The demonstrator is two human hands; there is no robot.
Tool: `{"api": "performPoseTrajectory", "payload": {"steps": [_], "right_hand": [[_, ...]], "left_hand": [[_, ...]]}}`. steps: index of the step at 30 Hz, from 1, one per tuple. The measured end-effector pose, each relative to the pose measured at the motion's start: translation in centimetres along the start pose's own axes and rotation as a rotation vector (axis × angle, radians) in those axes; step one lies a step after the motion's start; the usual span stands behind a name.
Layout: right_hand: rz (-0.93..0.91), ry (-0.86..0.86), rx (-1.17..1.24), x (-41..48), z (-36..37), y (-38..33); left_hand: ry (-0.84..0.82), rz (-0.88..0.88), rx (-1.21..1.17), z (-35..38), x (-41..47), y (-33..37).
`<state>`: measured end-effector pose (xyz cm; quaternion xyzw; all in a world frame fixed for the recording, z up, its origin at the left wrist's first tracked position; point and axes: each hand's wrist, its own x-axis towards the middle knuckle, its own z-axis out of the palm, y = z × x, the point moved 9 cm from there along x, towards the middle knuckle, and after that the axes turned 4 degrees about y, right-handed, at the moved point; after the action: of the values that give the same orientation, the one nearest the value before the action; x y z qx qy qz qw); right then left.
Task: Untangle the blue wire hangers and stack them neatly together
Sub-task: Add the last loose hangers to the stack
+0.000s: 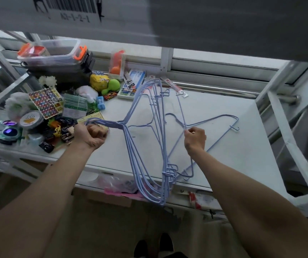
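A bunch of several blue wire hangers (130,146) hangs over the white shelf (233,155), its hooks gathered in my left hand (90,135), which is closed around them. The bunch reaches from the shelf's back down past its front edge. My right hand (195,139) pinches the neck of a separate blue hanger (222,117) that lies flat on the shelf to the right, its wires crossing the bunch near the middle. Another loose hanger wire runs under my right wrist toward the front edge.
Clutter fills the shelf's left side: a sticker sheet (46,102), toy cars (60,131), a green toy (111,86), a clear bin with orange clips (52,53), packaged items at the back (130,84). Metal rack posts (283,127) stand on the right. A shelf overhead carries a barcode label.
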<state>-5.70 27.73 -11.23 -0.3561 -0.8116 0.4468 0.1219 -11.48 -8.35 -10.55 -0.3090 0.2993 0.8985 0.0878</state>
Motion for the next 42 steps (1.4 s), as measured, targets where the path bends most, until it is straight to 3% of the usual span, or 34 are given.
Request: {"api": "performPoseTrajectory", "payload": {"steps": [8, 22, 30, 34, 42], "right_hand": [[-0.038, 0.196, -0.062, 1.9, -7.6, 1.7], [0.105, 0.483, 0.024, 3.5, -14.8, 5.3], [0.177, 0.613, 0.167, 3.8, -16.8, 5.5], [0.249, 0.561, 0.316, 4.2, -15.4, 6.0], [0.183, 0.19, 0.32, 3.9, -7.3, 3.4]], "left_hand": [[-0.052, -0.035, 0.01, 2.2, 0.9, -3.6], [-0.038, -0.081, 0.056, 2.2, 1.5, -7.1], [0.137, -0.038, 0.105, 1.0, 1.6, -6.4], [0.193, -0.051, 0.154, 0.6, 1.5, -6.5], [0.201, -0.075, 0.156, 0.2, 1.1, -6.8]]}}
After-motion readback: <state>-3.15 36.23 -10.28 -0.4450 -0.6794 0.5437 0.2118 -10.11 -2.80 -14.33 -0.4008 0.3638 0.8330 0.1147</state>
